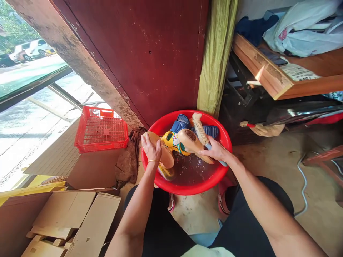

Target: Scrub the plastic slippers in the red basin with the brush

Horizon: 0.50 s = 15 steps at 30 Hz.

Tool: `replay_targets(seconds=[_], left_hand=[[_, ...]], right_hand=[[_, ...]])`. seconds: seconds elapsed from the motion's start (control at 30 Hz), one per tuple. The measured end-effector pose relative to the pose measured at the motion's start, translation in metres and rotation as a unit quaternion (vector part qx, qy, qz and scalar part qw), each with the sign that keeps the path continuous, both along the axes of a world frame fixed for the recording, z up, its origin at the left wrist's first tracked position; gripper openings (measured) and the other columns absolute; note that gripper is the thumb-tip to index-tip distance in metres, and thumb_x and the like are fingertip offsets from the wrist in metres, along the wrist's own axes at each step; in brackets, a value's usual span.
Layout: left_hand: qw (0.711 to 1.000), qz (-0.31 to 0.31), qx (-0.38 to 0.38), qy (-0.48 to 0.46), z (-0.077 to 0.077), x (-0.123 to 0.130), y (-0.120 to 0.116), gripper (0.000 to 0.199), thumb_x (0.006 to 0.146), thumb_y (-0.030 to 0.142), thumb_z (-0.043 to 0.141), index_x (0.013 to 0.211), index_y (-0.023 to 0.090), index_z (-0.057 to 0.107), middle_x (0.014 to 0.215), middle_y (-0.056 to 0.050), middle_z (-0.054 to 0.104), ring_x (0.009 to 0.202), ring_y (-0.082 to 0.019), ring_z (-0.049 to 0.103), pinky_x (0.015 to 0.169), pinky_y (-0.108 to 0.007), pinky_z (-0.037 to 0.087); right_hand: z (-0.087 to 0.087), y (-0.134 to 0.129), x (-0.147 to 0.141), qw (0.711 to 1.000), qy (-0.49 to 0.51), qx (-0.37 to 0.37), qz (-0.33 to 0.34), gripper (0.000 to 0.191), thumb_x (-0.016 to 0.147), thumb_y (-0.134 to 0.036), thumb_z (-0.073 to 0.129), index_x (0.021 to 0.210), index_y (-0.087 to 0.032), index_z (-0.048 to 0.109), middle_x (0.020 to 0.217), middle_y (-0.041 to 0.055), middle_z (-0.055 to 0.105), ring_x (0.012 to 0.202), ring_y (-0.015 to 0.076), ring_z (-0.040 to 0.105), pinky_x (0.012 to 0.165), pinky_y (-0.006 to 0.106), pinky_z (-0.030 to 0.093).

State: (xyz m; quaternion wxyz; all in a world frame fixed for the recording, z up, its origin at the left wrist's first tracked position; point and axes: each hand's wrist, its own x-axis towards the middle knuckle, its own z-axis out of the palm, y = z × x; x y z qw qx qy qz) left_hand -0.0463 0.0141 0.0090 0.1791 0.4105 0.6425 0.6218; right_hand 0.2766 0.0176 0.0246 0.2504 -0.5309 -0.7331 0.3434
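Note:
A red basin [184,191] of murky water stands between my feet with several slippers in it. At its left rim my left hand [152,147] grips a beige slipper [167,158]. My right hand [215,149] is closed on the blue handle of a scrub brush [199,128], whose pale bristles point up and away. Beneath that hand lies another beige slipper [189,140] with a dark patterned patch; whether my fingers also hold it I cannot tell. Between the hands is a yellow and green slipper [171,141]. Navy slippers [180,123] rest at the basin's far side.
To the left, a red plastic crate [103,130] sits on cardboard, beside a brown cloth [127,164]. Cardboard boxes [64,210] fill the lower left. Behind the basin are a dark red door [139,53] and a yellowish curtain [217,57]. A wooden table [284,89] stands right.

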Motion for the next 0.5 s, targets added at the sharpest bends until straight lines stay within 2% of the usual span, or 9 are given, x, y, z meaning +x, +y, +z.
replay_targets(seconds=[0.1,0.17,0.27,0.3,0.33,0.37,0.4,0.43,0.5], left_hand=[[0.986,-0.142,-0.02,-0.084,-0.002,0.036,-0.011,0.025,0.077,0.039,0.078,0.097,0.025,0.072,0.116,-0.01,0.071,0.134,-0.033,0.051,0.115,-0.048,0.038],[0.941,-0.246,-0.137,-0.186,-0.007,0.057,-0.016,0.032,0.08,0.055,0.072,0.085,0.023,0.073,0.095,-0.012,0.075,0.116,-0.034,0.065,0.095,-0.045,0.052],[0.781,-0.416,-0.314,-0.343,-0.014,0.079,-0.021,0.055,0.079,0.07,0.064,0.093,0.018,0.073,0.087,-0.015,0.076,0.098,-0.035,0.072,0.076,-0.043,0.057],[0.732,-0.457,-0.332,-0.381,-0.015,0.085,-0.023,0.057,0.078,0.07,0.064,0.099,0.018,0.073,0.089,-0.016,0.076,0.096,-0.035,0.073,0.075,-0.043,0.058],[0.699,-0.484,-0.33,-0.41,-0.016,0.089,-0.024,0.057,0.077,0.068,0.066,0.105,0.019,0.072,0.092,-0.016,0.076,0.096,-0.035,0.073,0.076,-0.045,0.058],[0.686,-0.495,-0.314,-0.431,-0.015,0.093,-0.025,0.055,0.077,0.065,0.068,0.108,0.02,0.072,0.095,-0.016,0.077,0.096,-0.034,0.073,0.078,-0.046,0.058],[0.691,-0.491,-0.288,-0.446,-0.014,0.095,-0.025,0.051,0.078,0.062,0.07,0.11,0.022,0.071,0.098,-0.015,0.077,0.097,-0.034,0.073,0.08,-0.047,0.058],[0.713,-0.469,-0.253,-0.456,-0.012,0.097,-0.025,0.048,0.078,0.059,0.07,0.111,0.024,0.071,0.1,-0.014,0.077,0.097,-0.033,0.073,0.081,-0.049,0.058],[0.783,-0.387,-0.173,-0.455,-0.008,0.095,-0.021,0.044,0.081,0.058,0.069,0.109,0.026,0.072,0.1,-0.013,0.076,0.095,-0.033,0.073,0.082,-0.051,0.059]], right_hand=[[0.004,0.0,-0.01,0.996,0.053,0.061,-0.033,0.085,0.075,-0.047,0.076,0.147,-0.018,0.041,0.136,0.0119,0.064,0.122,0.0284,0.062,0.103,0.042,0.049],[0.005,-0.003,-0.019,0.992,0.056,0.104,-0.052,0.088,0.075,-0.048,0.076,0.149,-0.018,0.039,0.139,0.0136,0.061,0.127,0.0298,0.059,0.106,0.044,0.048],[0.005,-0.011,-0.033,0.982,0.041,0.173,-0.06,0.092,0.076,-0.049,0.076,0.151,-0.016,0.035,0.143,0.0185,0.056,0.134,0.0327,0.053,0.111,0.049,0.044],[0.004,-0.013,-0.037,0.978,0.034,0.196,-0.055,0.092,0.076,-0.05,0.076,0.151,-0.015,0.034,0.145,0.02,0.054,0.137,0.0336,0.049,0.113,0.05,0.042],[0.003,-0.016,-0.04,0.975,0.027,0.216,-0.045,0.091,0.077,-0.05,0.075,0.151,-0.014,0.034,0.147,0.0208,0.051,0.14,0.0341,0.046,0.115,0.051,0.04],[0.002,-0.018,-0.043,0.972,0.018,0.233,-0.029,0.087,0.08,-0.049,0.073,0.15,-0.015,0.036,0.15,0.0205,0.048,0.143,0.0338,0.042,0.116,0.051,0.039],[0.001,-0.02,-0.045,0.97,0.008,0.243,-0.007,0.081,0.083,-0.048,0.07,0.15,-0.017,0.038,0.154,0.019,0.044,0.146,0.0328,0.039,0.118,0.05,0.038],[-0.001,-0.022,-0.047,0.969,-0.002,0.247,0.012,0.073,0.086,-0.046,0.067,0.149,-0.019,0.04,0.156,0.0167,0.042,0.147,0.0314,0.037,0.118,0.049,0.038],[-0.004,-0.024,-0.047,0.971,-0.016,0.236,0.039,0.061,0.092,-0.042,0.059,0.148,-0.022,0.043,0.157,0.0127,0.042,0.146,0.0289,0.039,0.117,0.045,0.041]])
